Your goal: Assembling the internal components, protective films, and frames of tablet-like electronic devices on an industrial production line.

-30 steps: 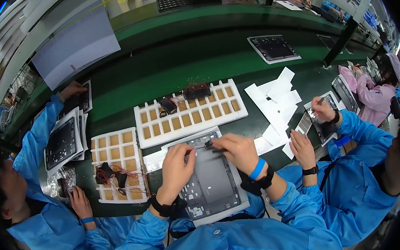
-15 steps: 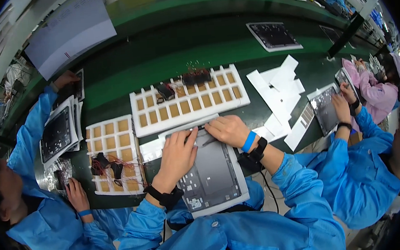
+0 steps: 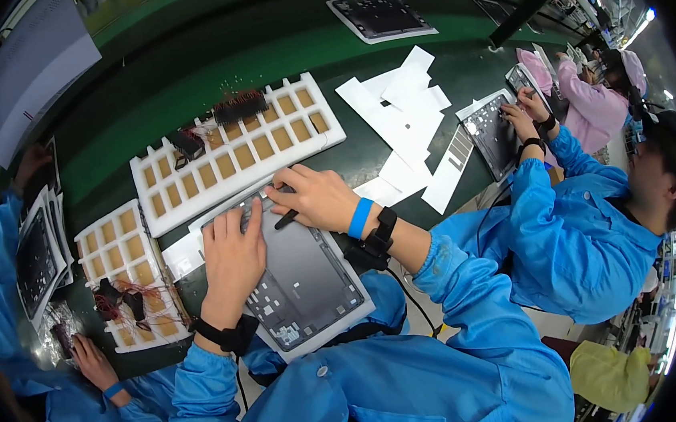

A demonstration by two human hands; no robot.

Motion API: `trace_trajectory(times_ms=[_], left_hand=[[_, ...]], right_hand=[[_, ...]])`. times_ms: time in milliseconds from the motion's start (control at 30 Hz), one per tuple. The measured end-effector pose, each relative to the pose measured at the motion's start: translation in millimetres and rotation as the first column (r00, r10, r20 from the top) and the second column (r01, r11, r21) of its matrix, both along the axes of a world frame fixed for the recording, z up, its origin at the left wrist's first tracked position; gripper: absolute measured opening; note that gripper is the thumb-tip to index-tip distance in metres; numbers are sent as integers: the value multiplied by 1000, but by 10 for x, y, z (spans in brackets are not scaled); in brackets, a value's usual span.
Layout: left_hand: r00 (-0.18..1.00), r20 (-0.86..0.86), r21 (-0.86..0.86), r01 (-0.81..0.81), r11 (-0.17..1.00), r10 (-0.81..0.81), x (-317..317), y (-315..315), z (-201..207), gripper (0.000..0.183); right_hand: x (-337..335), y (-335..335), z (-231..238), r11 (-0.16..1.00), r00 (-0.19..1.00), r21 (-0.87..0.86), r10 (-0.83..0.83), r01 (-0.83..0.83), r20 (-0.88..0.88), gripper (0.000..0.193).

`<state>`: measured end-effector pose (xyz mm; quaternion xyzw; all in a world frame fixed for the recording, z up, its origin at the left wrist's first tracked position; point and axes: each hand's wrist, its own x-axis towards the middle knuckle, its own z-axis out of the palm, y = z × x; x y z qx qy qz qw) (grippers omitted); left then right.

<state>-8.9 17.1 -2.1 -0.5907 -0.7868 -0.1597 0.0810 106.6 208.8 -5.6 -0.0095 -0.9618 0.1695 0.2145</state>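
Observation:
A dark grey tablet back housing (image 3: pixel 299 267), with small white and silver patches at its lower end, lies on a white backing sheet (image 3: pixel 347 320) at the near edge of the bench. My left hand (image 3: pixel 233 256) rests on its upper left part, fingers stretched out and pressing near the far edge. My right hand (image 3: pixel 317 201) is curled over the upper right part, its fingers closed on a short black stick-like tool (image 3: pixel 286 219). The tool's tip points at the housing close to my left fingers. My fingers partly hide the housing's far edge.
Beyond lies a white foam tray (image 3: pixel 233 160) holding black parts with red wires; a smaller tray (image 3: pixel 129 261) stands left. White sheets (image 3: pixel 398 117) spread to the right. Co-workers sit on both sides, with a housing (image 3: pixel 492 137) under the right one's hands. Another housing (image 3: pixel 381 16) lies far back.
The view has swung right, so the bench things appear farther left. My right hand has drawn slightly back from the housing's far edge, and the black tool shows more clearly. My left hand stays on the housing.

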Motion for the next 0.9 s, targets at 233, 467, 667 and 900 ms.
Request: trace_trajectory(times_ms=[233, 467, 667, 900], left_hand=[[987, 162, 21, -15, 1000, 11, 0, -84, 179, 47], [728, 686, 266, -240, 934, -9, -80, -433, 342, 16], [-31, 932, 280, -573, 770, -362, -77, -552, 476, 18], [-450, 658, 259, -618, 743, -604, -241, -640, 624, 23]], right_hand=[[33, -78, 270, 983, 997, -169, -73, 67, -33, 19], [60, -122, 819, -20, 992, -997, -108, -69, -66, 35], [-151, -281, 951, -277, 938, -901, -189, -335, -291, 45], [-255, -520, 1342, -20, 913, -915, -70, -404, -402, 45]])
